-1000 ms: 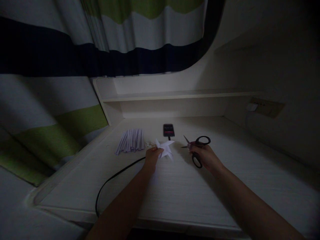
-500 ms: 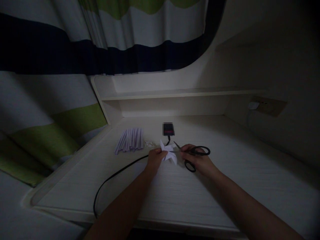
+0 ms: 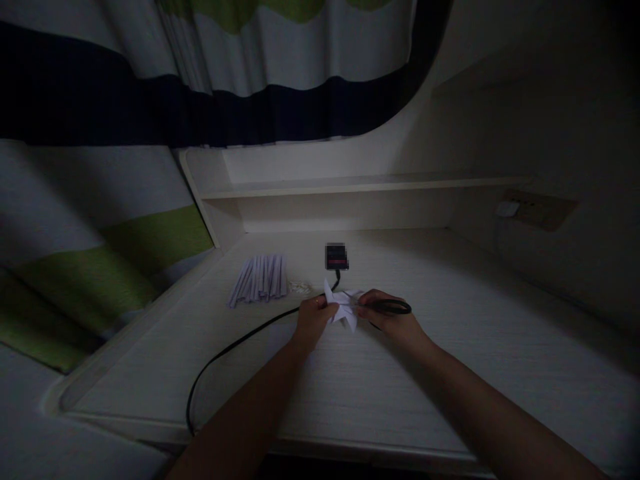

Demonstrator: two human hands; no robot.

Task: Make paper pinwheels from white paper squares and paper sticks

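Observation:
A white paper pinwheel (image 3: 345, 308) with pointed blades is pinched at its left side by my left hand (image 3: 313, 319). My right hand (image 3: 393, 319) grips a pair of black-handled scissors (image 3: 395, 306), seen nearly edge-on, with the blades pointing left at the middle of the pinwheel. Dim light hides whether the scissor tips press into the paper. My right fingertips lie at or against the pinwheel's right side.
Several rolled paper sticks (image 3: 260, 279) lie in a row at the left, beside a small heap of pale bits (image 3: 300, 287). Behind my hands is a dark, blurred-out device (image 3: 337, 256) with a black cable (image 3: 240, 345). A shelf (image 3: 360, 187) spans the back.
The scissors have turned, so their handles now look nearly edge-on. My right hand has closed in on the pinwheel, which has shifted slightly right in my left hand.

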